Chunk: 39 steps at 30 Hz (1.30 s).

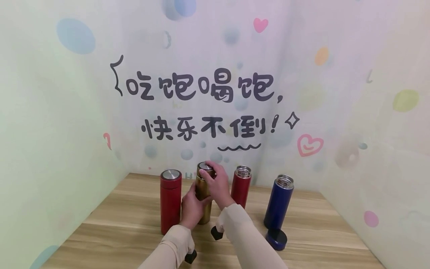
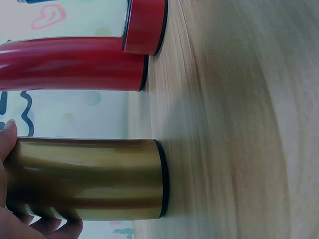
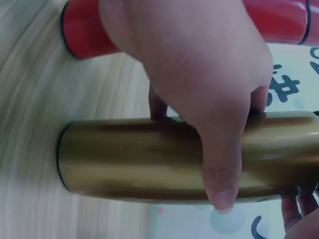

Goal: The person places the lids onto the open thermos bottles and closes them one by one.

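Note:
A gold thermos (image 1: 203, 194) stands upright on the wooden table, its silver-topped lid (image 1: 204, 166) in place. My left hand (image 1: 193, 209) grips the body around its middle; the right wrist view shows its thumb laid across the gold surface. At the top, my right hand (image 1: 219, 184) holds the lid between thumb and fingers. To the left, beside my left hand, stands a red thermos (image 1: 170, 205) with its lid on. Right of the gold one is a lidless red thermos (image 1: 240, 186), partly hidden by my right arm. Its red lid (image 2: 145, 25) rests on the table before it.
Further right, a lidless blue thermos (image 1: 279, 201) stands upright, with its blue lid (image 1: 276, 239) on the table in front. A printed wall (image 1: 215, 45) rises behind the wooden table (image 1: 117, 224), and side walls flank it.

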{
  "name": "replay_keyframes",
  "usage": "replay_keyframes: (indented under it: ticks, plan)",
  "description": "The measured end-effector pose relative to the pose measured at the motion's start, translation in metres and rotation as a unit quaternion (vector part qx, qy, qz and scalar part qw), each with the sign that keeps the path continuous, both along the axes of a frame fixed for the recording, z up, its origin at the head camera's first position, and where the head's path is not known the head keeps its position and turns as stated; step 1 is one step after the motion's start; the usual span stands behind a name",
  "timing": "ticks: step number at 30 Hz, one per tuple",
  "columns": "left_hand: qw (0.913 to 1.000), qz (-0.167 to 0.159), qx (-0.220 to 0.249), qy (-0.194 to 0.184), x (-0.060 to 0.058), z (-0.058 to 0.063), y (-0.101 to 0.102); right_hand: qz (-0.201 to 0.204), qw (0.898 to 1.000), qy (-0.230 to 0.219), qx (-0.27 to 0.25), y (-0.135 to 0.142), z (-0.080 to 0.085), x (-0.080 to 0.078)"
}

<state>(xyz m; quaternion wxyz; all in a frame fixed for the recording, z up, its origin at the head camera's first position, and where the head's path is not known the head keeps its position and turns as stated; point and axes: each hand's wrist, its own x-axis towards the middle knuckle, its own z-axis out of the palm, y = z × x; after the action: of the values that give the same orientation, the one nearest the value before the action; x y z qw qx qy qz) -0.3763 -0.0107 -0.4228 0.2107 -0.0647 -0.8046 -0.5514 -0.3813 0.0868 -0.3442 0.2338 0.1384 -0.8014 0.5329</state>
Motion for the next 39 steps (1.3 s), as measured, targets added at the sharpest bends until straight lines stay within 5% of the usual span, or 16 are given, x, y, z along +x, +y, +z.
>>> replay_keyframes:
  ticks: [13,39]
  plan:
    - [0.9991,0.025,-0.011,0.034,-0.004,-0.002,0.001,0.074,0.997,-0.027,-0.006,0.015,-0.003,0.001]
    - [0.9998,0.013,0.002,0.012,-0.003,-0.003,0.001,-0.064,0.991,0.042,0.11,0.006,-0.004,0.001]
